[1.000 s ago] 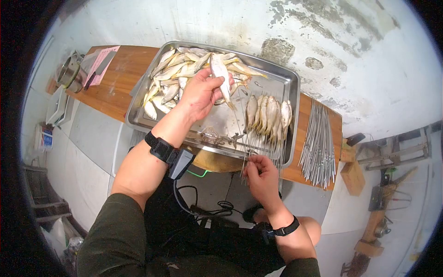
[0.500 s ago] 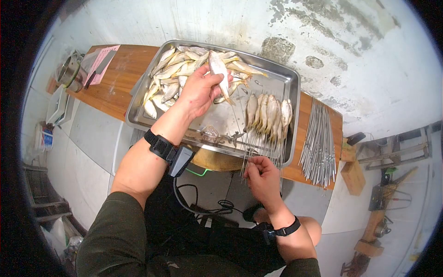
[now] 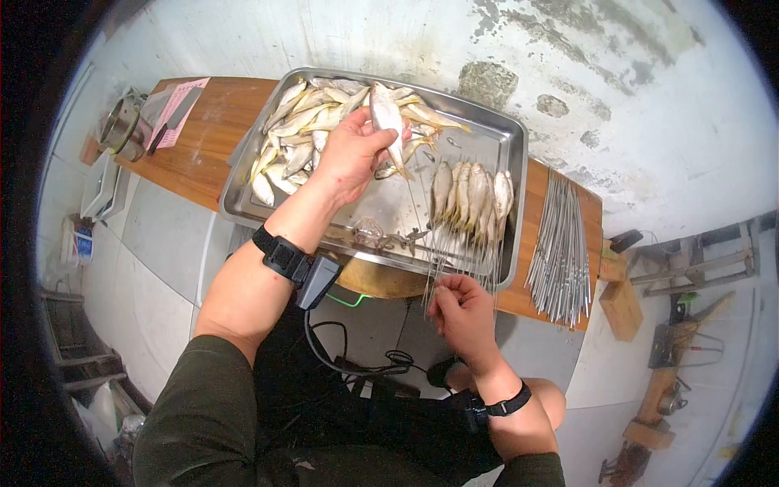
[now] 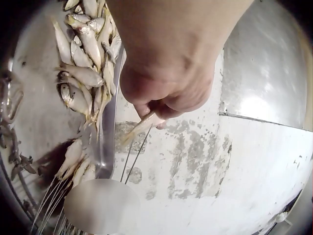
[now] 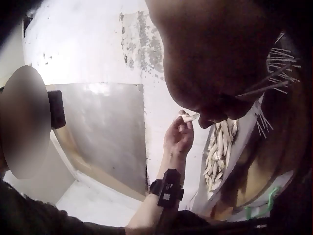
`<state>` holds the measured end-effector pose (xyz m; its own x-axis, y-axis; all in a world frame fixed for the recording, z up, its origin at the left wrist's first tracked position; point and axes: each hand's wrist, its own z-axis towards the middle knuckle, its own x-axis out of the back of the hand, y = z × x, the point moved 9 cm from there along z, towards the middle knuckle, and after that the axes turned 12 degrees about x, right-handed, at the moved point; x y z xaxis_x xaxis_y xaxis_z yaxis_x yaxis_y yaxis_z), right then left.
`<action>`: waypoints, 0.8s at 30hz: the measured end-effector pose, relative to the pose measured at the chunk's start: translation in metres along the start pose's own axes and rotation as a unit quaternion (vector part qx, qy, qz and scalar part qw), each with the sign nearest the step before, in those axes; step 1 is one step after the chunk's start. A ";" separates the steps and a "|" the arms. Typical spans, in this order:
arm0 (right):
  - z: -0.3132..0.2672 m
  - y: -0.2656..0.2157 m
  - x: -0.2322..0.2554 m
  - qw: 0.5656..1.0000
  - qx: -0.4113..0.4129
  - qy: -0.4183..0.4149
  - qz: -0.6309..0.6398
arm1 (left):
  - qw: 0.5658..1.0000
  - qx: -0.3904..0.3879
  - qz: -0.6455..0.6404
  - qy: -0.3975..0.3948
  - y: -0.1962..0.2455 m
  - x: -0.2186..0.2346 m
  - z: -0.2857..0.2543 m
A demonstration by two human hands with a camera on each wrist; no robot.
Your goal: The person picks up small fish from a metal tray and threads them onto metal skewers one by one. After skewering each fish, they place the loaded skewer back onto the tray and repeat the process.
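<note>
In the head view my left hand (image 3: 351, 156) grips a silvery fish (image 3: 386, 119) above the metal tray (image 3: 381, 199), its tail pointing down toward my right hand. Two thin skewers reach that fish's tail end in the left wrist view, where the left hand (image 4: 168, 83) curls round the body. My right hand (image 3: 465, 315) pinches the lower ends of the skewers (image 3: 425, 235) just past the tray's near edge. Beside them lies a row of skewered fish (image 3: 473, 195) at the tray's right. Loose fish (image 3: 300, 126) are heaped at its left.
Many metal skewers (image 3: 561, 252) lie on the wooden table (image 3: 231, 122) right of the tray. At the far left are a knife (image 3: 180, 114) on pink paper and a metal pot (image 3: 122, 130). A stained wall (image 3: 389, 36) stands behind; a golden pan (image 3: 377, 280) sits below the tray.
The held fish has shifted very slightly within the left hand's grip, moving a little to the right. My right hand stays at nearly the same place.
</note>
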<state>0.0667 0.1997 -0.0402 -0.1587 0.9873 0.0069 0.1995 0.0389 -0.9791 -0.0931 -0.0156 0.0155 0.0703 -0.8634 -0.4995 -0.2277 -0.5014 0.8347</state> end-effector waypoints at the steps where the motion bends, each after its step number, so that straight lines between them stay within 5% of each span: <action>1: 0.000 0.000 -0.001 1.000 -0.008 -0.002 0.012 | 1.000 -0.002 0.006 0.003 0.000 0.000 0.000; 24: 0.000 0.002 -0.003 0.999 0.033 0.009 0.017 | 0.999 0.003 0.037 0.013 -0.004 -0.005 -0.001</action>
<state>0.0678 0.1971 -0.0421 -0.1351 0.9906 -0.0226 0.1400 -0.0035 -0.9901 -0.0916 -0.0097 0.0148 0.0790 -0.8990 -0.4307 -0.2383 -0.4365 0.8676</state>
